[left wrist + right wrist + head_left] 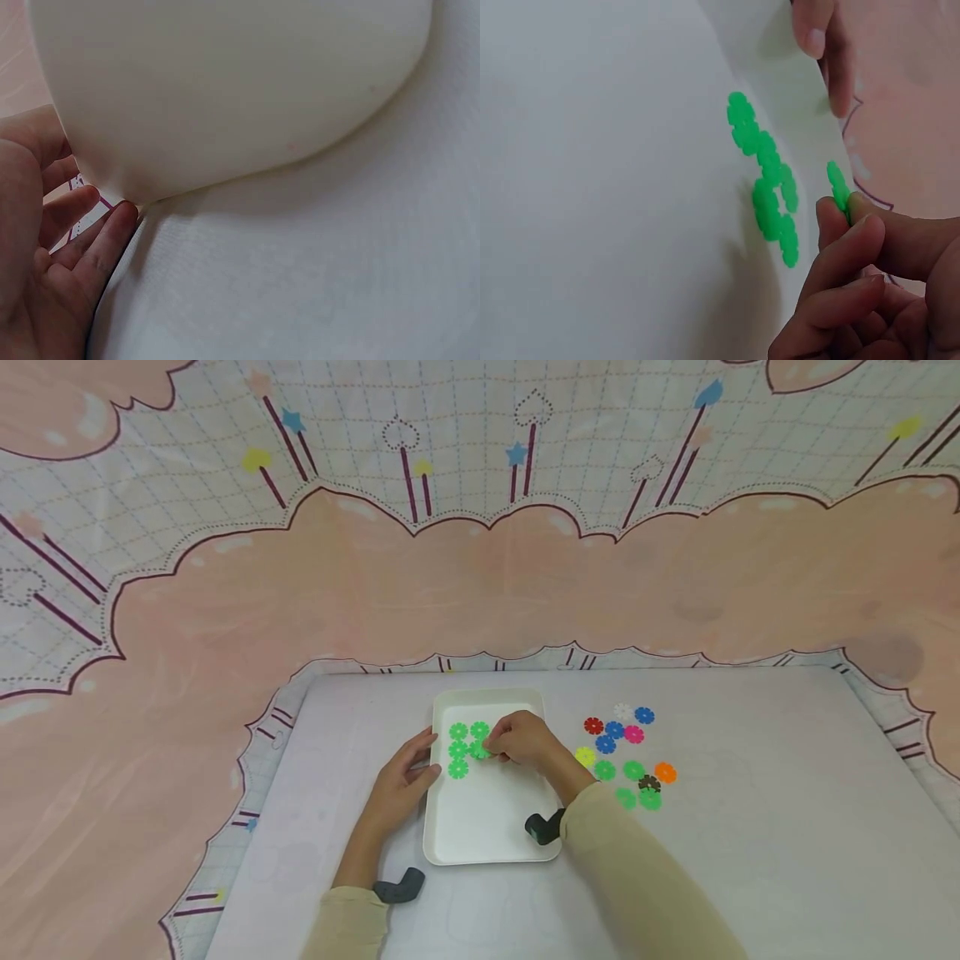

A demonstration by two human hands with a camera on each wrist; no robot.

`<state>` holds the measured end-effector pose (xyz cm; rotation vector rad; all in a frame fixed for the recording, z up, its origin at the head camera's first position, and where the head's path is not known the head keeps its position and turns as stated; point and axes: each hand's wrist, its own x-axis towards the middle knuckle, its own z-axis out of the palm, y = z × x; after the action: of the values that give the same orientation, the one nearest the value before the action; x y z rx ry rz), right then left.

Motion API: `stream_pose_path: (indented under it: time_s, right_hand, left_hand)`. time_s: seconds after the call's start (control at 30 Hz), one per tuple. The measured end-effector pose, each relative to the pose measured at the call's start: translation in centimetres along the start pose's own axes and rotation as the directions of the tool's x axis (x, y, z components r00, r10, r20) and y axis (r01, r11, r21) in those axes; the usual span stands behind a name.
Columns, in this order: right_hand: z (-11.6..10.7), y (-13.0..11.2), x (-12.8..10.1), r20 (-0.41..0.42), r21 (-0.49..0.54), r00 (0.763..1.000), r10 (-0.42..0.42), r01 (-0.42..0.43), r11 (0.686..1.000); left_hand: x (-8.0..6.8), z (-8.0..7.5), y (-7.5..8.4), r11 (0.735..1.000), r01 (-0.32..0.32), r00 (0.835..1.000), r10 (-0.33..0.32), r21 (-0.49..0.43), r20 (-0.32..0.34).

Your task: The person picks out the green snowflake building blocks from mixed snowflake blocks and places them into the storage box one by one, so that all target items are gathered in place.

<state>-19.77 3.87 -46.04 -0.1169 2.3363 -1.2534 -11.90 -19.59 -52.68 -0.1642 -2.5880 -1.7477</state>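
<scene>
Green flower-shaped plastic disc (838,185), pinched in the right hand's (522,740) fingertips above the white rectangular tray's (487,827) far-left corner, risked knocking the laid green discs (459,749) askew; left hand (401,782), fingers relaxed, steadied the tray's left edge.

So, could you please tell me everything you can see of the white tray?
The white tray is a shallow rectangle with rounded corners and a raised rim, seemingly smooth matte plastic. It lies flat on the pale table cover, its long side running away from the person. Green flower-shaped discs lie in its far left part. The left hand touches its left rim with straight fingers; the right hand pinches a green disc above it.
</scene>
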Motion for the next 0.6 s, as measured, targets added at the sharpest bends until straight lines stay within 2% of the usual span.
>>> stream_pose_path:
  time_s: [0.37, 0.6]
  right_hand:
    - [1.5, 0.2, 0.3, 0.052, -0.048, 0.998, 0.041, -0.038, 0.998]
    - [2.0, 0.3, 0.2, 0.027, -0.132, 0.999, 0.040, -0.036, 0.991]
  left_hand:
    - [0.1, 0.2, 0.2, 1.000, 0.017, 1.000, -0.017, -0.008, -0.009]
    - [-0.7, 0.1, 3.3, 0.999, 0.044, 0.999, -0.044, -0.005, -0.009]
